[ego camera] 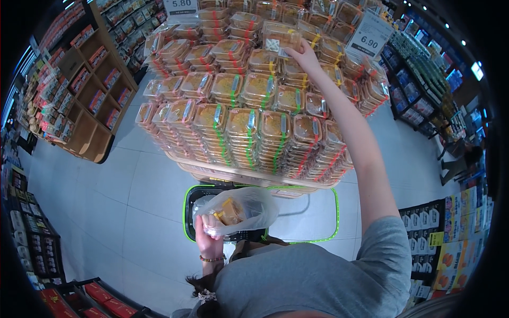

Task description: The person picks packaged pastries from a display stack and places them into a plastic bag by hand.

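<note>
My right hand (303, 51) reaches far over the display and grips the near right corner of a clear plastic food pack (283, 36) with a yellow strip and a white label. The pack lies over the stacks at the back. Close to my body, my left hand (208, 230) clutches the rim of a translucent plastic bag (254, 206), whose mouth gapes open. Inside the bag are packs with yellow strips (230, 212). Below the bag stands a black shopping basket (193, 194) with a green rim, partly hidden by it.
Tall stacks of packs with green strips (250, 127) and red strips (306, 131) fill the tiered display stand (238, 175). Price signs (370, 35) rise at its back. A wooden shelf unit (95, 79) is on the left, black racks (413, 87) on the right.
</note>
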{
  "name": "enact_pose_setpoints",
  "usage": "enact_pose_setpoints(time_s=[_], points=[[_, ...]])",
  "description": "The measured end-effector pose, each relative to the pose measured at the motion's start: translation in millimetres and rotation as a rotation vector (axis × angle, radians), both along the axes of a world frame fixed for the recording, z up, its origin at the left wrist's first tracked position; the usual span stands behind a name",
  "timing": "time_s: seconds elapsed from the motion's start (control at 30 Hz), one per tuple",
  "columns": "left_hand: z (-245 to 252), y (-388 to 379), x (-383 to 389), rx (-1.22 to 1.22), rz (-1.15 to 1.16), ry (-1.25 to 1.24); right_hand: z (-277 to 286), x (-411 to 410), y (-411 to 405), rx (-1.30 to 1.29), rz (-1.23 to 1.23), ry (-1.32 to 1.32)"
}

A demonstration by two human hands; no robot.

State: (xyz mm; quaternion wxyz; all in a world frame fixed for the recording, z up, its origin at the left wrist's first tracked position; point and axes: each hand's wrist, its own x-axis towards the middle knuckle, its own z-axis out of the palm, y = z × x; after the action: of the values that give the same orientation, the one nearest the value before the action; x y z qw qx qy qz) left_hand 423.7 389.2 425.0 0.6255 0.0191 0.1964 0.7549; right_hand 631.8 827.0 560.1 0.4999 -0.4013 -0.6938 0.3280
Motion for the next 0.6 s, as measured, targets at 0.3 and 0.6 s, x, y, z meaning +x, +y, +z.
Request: enact_pose_setpoints(time_s=[0.3,0.6], points=[[-6,0,-12,0.015,0.083,0.132,-35,-24,33,0.696,-0.171,-0.724],[-11,13,-10,-0.081,0.096,0.084,-33,-28,-4,0.384,-0.257,-0.528]])
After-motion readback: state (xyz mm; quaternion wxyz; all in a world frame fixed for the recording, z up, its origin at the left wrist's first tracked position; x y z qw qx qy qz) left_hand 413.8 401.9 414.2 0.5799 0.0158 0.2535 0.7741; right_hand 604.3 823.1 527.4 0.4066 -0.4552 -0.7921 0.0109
